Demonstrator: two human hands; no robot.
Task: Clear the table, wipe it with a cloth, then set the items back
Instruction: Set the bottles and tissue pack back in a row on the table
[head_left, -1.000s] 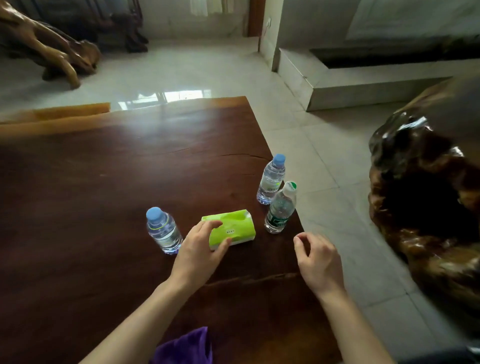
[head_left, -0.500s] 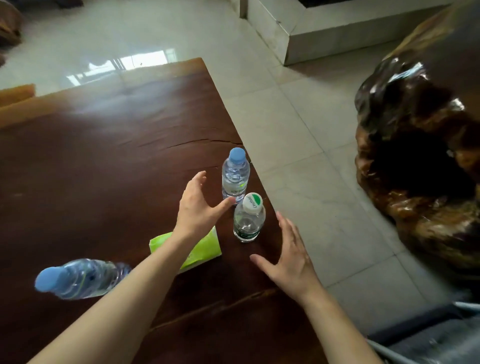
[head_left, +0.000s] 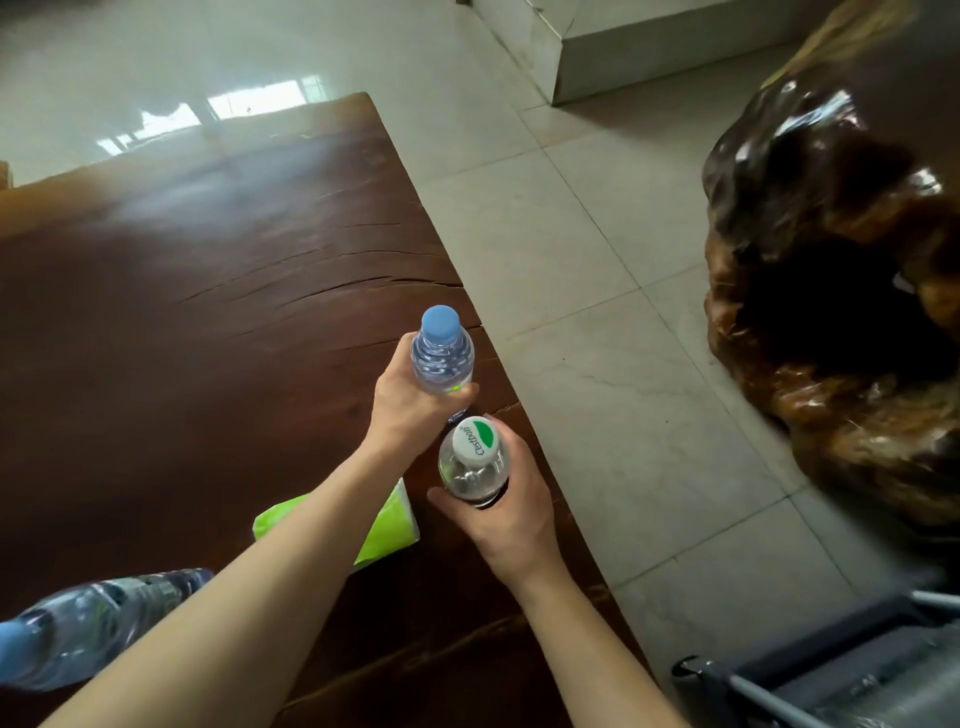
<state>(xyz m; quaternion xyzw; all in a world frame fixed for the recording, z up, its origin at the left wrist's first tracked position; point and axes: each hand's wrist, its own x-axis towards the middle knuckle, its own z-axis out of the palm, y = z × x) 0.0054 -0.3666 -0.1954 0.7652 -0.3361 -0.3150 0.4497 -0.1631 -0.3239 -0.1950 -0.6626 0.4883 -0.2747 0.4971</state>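
Note:
Near the right edge of the dark wooden table (head_left: 208, 322), my left hand (head_left: 408, 405) is shut on a blue-capped water bottle (head_left: 441, 353). Just in front of it, my right hand (head_left: 511, 509) is shut on a white-and-green-capped water bottle (head_left: 474, 462). Whether either bottle still touches the table is hidden by my hands. A lime-green tissue pack (head_left: 392, 525) lies on the table under my left forearm, partly covered by it. A third blue-capped bottle (head_left: 88, 623) shows at the lower left, looking stretched by the wide lens.
Pale tiled floor (head_left: 597, 249) runs along the table's right edge. A large glossy carved wood piece (head_left: 841, 291) stands on the floor at the right. A grey metal-framed object (head_left: 831, 675) sits at the bottom right. A white stone step (head_left: 649, 47) is at the top.
Both hands were open a second ago, the left by the tissue pack. They moved forward and each closed around a bottle. The view tilted down and to the right.

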